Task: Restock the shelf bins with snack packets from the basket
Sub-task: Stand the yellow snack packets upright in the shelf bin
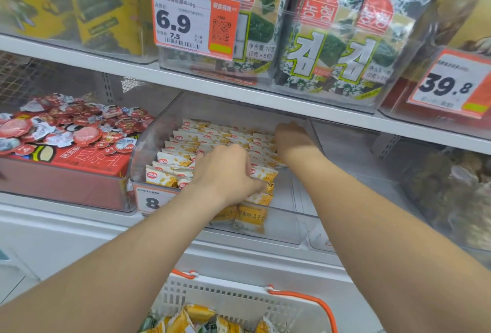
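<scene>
Centre left of the frame: a shelf bin of red round packs [66, 133]. Centre: the clear shelf bin [292, 226] holds rows of yellow-white snack packets [186, 141]. The left hand [225, 170] grips a bunch of these packets at the bin front, fingers curled round them. Bottom centre: the basket [239, 298] contains further yellow packets [196, 314]. The right hand [291, 137] rests on the rear rows; its fingers are hidden, so its grasp cannot be determined.

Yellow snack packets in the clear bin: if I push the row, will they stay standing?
Probably light and soft: the yellow snack packets look small and puffy. They lean on one another in rows, so a push likely topples several together.
</scene>
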Motion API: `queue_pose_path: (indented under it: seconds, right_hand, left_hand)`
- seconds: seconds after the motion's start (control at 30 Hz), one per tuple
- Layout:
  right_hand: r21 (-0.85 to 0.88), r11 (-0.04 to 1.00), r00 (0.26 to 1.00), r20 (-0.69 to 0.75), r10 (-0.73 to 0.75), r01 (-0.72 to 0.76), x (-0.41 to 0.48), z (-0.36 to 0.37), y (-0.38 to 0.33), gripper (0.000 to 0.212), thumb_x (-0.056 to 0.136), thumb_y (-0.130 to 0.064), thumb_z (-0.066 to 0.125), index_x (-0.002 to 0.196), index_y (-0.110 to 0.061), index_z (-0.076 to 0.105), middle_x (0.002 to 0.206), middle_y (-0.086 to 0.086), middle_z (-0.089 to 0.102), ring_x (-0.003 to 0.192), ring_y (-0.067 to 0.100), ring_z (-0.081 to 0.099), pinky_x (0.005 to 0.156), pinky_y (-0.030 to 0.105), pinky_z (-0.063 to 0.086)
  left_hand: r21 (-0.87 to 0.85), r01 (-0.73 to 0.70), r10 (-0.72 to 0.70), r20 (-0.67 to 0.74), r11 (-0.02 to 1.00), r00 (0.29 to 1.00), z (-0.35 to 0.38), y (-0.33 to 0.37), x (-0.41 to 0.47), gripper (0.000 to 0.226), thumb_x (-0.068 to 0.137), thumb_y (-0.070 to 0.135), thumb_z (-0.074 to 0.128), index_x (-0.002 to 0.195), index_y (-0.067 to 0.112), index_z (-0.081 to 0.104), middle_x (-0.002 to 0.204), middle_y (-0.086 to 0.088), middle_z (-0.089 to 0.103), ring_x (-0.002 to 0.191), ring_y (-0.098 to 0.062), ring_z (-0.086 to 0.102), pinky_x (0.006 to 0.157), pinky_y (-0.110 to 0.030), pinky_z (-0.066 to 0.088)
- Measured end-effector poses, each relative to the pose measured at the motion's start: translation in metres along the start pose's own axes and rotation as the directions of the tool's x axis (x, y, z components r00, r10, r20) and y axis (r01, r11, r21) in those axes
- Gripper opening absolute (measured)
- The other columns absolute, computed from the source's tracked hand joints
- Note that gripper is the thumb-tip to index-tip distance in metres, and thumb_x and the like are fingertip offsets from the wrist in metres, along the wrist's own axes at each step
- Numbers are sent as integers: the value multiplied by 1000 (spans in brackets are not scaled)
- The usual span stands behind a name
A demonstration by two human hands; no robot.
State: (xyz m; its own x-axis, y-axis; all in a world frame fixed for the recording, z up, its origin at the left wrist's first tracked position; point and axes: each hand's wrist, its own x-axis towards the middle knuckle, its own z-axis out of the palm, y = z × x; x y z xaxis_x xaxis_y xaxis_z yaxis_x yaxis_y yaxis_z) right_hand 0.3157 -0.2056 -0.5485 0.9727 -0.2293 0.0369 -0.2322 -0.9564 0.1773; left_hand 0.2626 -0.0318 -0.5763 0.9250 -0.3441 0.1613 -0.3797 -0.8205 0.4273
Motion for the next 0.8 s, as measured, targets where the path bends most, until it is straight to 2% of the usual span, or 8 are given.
queue_pose_path:
  seconds: [0.1, 0.13, 0.23, 0.33, 0.43, 0.5, 0.67, 0.8]
  right_hand:
    - [36, 999, 998, 52, -36, 34, -48, -12, -2, 41, 96, 5, 56, 135, -2, 54, 130, 19, 59, 119, 36, 62, 88, 37, 51]
    - [66, 995, 997, 5, -71, 71, -67, -14, -1, 35, 95, 2, 58, 129, -5, 55, 123, 19, 60, 115, 37, 64, 82, 39, 51]
    - [185, 961, 938, -316, -142, 208, -128, -11, 5, 15, 91, -12, 54, 105, -12, 57, 99, 12, 63, 95, 38, 66, 65, 37, 43]
    - [273, 893, 897, -366, -247, 358, -182, -8, 8, 23, 85, -30, 43, 97, -21, 60, 88, 8, 69, 84, 38, 65, 63, 41, 50]
    - [159, 870, 884, -117, -453, 467, -222, 2, 13, 21, 86, -31, 49, 93, -19, 65, 88, 13, 66, 85, 39, 64, 61, 35, 43]
    - [119, 841, 838, 87, -539, 528, -238, 17, 13, 21, 89, -28, 53, 95, -17, 69, 89, 13, 62, 86, 39, 63, 62, 34, 43]
    - [53, 806, 707, 450, -546, 589, -254, 82, 8, 24, 99, -19, 52, 76, -14, 46, 77, 3, 38, 72, 29, 51, 58, 32, 41]
    - [-48, 760, 659, 535, -528, 648, -256, 137, 5, 10, 101, -8, 50, 102, -16, 56, 84, 2, 46, 70, 22, 51, 67, 38, 52]
  left_hand:
    - [-31, -52, 50, -83, 998, 995, -3, 2, -12, 22, 83, 48, 73, 94, 30, 72, 89, 9, 70, 96, -22, 68, 80, -35, 53]
    - [-20, -86, 83, -111, 996, 990, -5, 4, -18, 19, 86, 45, 70, 98, 30, 71, 94, 8, 69, 98, -23, 66, 77, -34, 51]
    - [55, -178, 185, -175, 983, 967, -13, 12, -40, 14, 90, 38, 66, 100, 29, 65, 100, 5, 63, 102, -24, 61, 79, -38, 50]
    - [82, -157, 169, -154, 984, 974, -28, 17, -66, 13, 82, 39, 68, 83, 29, 59, 86, 9, 63, 91, -23, 62, 71, -37, 52]
    - [127, -178, 170, 74, 976, 983, -37, 15, -90, 17, 75, 39, 72, 70, 26, 62, 71, 10, 63, 77, -16, 61, 70, -34, 55]
    - [159, -243, 195, 268, 957, 944, -32, 15, -107, 20, 80, 41, 73, 72, 25, 63, 70, 11, 63, 76, -14, 62, 71, -32, 55]
    - [219, -398, 154, 680, 891, 717, 18, 10, -146, 19, 93, 45, 63, 92, 27, 66, 91, 8, 67, 95, -21, 65, 83, -40, 58]
    - [220, -497, 130, 807, 839, 577, 49, 6, -163, 18, 100, 39, 57, 98, 24, 67, 95, 2, 63, 89, -26, 64, 78, -40, 56]
